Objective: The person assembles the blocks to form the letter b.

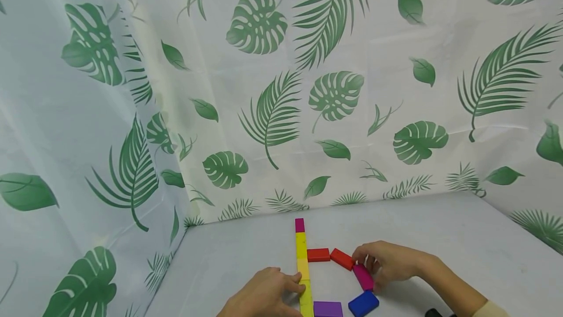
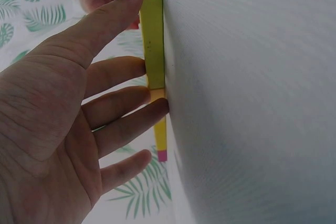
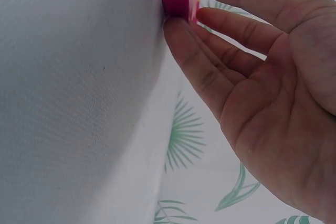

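Note:
In the head view a straight row of yellow blocks (image 1: 301, 246) runs away from me, with a magenta block (image 1: 299, 225) at its far end. Against the row's left side my left hand (image 1: 266, 291) rests; in the left wrist view its thumb and some fairly straight fingers touch the yellow block (image 2: 153, 35). My right hand (image 1: 393, 262) pinches another magenta block (image 1: 363, 277) between thumb and fingers, flat on the table. Two red blocks (image 1: 318, 255) lead from the row toward that piece. A blue block (image 1: 363, 303) and a purple block (image 1: 327, 309) lie nearer me.
The blocks stand on a pale tabletop (image 1: 228, 253). Leaf-printed white curtains (image 1: 272, 112) hang behind and at both sides. A small black object (image 1: 433, 312) shows at the bottom edge, beside the right forearm.

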Demonstrator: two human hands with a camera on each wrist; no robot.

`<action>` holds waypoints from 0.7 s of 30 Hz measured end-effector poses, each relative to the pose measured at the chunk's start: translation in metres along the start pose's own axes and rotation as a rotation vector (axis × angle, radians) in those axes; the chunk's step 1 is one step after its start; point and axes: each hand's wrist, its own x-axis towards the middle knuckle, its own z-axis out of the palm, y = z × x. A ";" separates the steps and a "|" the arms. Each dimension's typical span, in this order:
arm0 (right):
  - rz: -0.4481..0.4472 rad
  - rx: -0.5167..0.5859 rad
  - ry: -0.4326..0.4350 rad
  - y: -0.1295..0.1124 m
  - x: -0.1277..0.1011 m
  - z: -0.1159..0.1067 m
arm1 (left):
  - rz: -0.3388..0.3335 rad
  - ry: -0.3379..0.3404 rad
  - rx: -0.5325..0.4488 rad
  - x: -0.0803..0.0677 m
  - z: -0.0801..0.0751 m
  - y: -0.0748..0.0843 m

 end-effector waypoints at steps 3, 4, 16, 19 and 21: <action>-0.008 -0.003 -0.001 0.000 0.000 0.000 | 0.004 0.000 -0.002 0.000 0.000 0.000; -0.011 -0.004 -0.002 0.000 0.000 0.001 | 0.006 0.000 -0.003 0.001 0.000 -0.001; 0.003 -0.003 0.000 0.000 0.003 0.002 | 0.024 0.000 -0.003 0.000 0.000 -0.002; 0.007 0.007 -0.005 -0.002 0.003 0.002 | 0.023 -0.003 -0.008 0.000 0.000 -0.001; 0.010 0.015 -0.008 -0.003 0.002 0.002 | 0.025 -0.002 -0.008 0.000 0.000 -0.001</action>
